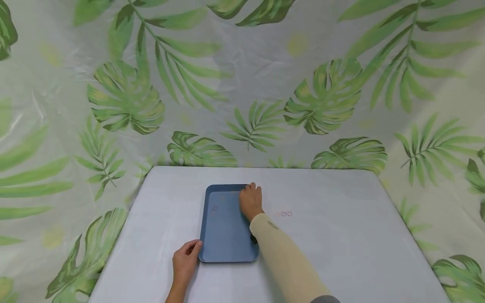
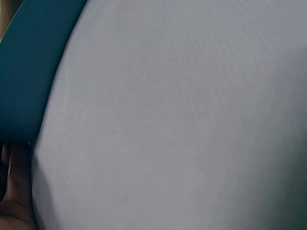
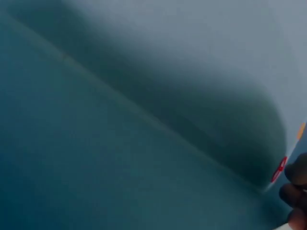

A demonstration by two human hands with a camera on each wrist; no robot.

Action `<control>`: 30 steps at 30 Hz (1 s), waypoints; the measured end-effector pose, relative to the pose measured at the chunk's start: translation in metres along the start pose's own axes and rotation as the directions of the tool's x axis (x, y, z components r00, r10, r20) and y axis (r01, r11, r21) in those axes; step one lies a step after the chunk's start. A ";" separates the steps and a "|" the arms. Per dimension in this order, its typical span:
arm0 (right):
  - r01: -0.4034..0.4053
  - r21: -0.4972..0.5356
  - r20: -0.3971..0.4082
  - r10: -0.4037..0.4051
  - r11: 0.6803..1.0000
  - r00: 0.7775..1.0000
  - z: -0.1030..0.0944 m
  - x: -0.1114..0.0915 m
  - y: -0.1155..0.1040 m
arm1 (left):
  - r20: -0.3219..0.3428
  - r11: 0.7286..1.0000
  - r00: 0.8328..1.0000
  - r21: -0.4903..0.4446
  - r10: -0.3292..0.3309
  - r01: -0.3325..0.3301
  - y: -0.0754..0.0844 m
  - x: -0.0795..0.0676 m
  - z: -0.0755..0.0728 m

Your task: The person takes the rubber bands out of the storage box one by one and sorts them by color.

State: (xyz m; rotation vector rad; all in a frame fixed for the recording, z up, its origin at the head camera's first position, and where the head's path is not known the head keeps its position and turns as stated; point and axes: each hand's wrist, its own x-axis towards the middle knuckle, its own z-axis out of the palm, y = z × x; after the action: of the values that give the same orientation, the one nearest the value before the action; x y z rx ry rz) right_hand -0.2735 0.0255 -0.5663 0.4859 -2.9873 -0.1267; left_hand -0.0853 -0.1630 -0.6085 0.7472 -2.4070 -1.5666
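A shallow blue-grey tray (image 1: pixel 227 235) lies on the white table. My left hand (image 1: pixel 185 257) grips its left edge near the front corner, thumb at the rim; in the left wrist view fingers (image 2: pixel 19 177) reach the tray's edge (image 2: pixel 38 62). My right hand (image 1: pixel 251 202) is at the tray's far right corner with bent fingers. In the right wrist view its fingertips (image 3: pixel 296 191) are beside a small red loop (image 3: pixel 279 169), with an orange piece (image 3: pixel 301 130) beyond. Whether they pinch anything is hidden. A small thin ring (image 1: pixel 215 208) lies in the tray's left part.
Several small thin reddish rings (image 1: pixel 283 214) lie in a row on the white tabletop (image 1: pixel 333 235), right of the tray. A leaf-patterned sheet (image 1: pixel 242 84) hangs behind the table and down its sides. My right forearm, in a pale sleeve (image 1: pixel 288 256), crosses the table's front.
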 end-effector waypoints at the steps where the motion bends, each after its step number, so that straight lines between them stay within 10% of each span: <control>1: -0.009 0.004 -0.002 0.009 1.000 1.000 0.001 0.000 0.000 | 0.003 1.000 1.000 -0.003 0.001 -0.001 0.000 0.000 0.000; 30: -0.075 0.181 -0.164 0.105 0.981 0.981 0.018 0.003 0.000 | -0.028 0.999 0.999 -0.034 0.031 -0.032 -0.004 0.003 0.002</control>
State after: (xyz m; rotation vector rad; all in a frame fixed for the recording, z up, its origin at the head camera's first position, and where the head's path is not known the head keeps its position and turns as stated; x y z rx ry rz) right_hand -0.2787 0.0258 -0.5838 0.3559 -2.8551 0.1774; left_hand -0.0871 -0.1637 -0.6136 0.7164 -2.3546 -1.5710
